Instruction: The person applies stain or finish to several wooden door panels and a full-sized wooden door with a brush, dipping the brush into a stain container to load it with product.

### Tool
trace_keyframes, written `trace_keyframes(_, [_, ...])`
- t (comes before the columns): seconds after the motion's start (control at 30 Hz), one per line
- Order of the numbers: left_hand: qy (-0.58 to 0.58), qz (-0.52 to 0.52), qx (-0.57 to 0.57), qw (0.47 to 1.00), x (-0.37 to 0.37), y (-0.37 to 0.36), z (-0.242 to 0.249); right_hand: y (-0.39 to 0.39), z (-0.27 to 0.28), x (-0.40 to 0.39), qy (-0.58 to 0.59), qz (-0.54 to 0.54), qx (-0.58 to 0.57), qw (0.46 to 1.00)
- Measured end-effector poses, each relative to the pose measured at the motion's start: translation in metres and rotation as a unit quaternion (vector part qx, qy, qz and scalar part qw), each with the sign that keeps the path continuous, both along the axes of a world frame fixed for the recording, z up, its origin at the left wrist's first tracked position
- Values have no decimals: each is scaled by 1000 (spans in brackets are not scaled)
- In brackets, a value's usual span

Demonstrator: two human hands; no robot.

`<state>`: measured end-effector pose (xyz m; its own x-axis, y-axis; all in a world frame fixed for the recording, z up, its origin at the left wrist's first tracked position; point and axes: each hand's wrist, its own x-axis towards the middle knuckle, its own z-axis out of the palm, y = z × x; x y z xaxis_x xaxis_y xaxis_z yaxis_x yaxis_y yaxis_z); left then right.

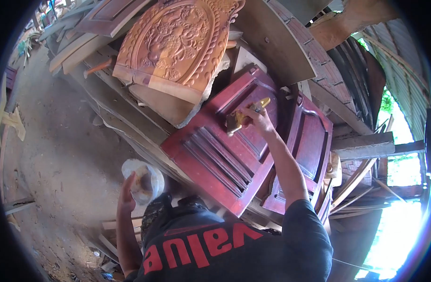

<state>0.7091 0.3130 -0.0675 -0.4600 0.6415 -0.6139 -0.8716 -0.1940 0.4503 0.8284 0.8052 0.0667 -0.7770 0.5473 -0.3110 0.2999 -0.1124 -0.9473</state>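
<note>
My right hand (258, 120) is closed around a paintbrush (265, 102) with a yellow handle. Its bristle end points down and left, over a dark red panelled door (225, 145) that leans on the pile. Grooved slats run across the door's lower part, and its surface has a glossy look. Down at the left, my left hand (126, 191) grips the side of a whitish plastic tub (152, 181). Brownish stains mark the inside of the tub. A second dark red door panel (305, 145) stands just right of the first.
A carved orange-brown wooden panel (178, 42) lies on stacked boards above the red door. Large plain boards (267, 33) lean behind it. Loose timber (354, 188) juts out at the right, and a dusty dirt floor (69, 141) stretches along the left.
</note>
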Motion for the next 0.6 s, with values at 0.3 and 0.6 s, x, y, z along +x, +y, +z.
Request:
trace_keyframes(0.3, [33, 37, -63, 997, 17, -16, 29, 161, -60, -58, 23, -98, 167, 981])
trace_keyframes(0.6, [-7, 39, -147, 988, 21, -22, 32, 131, -92, -85, 62, -272, 481, 831])
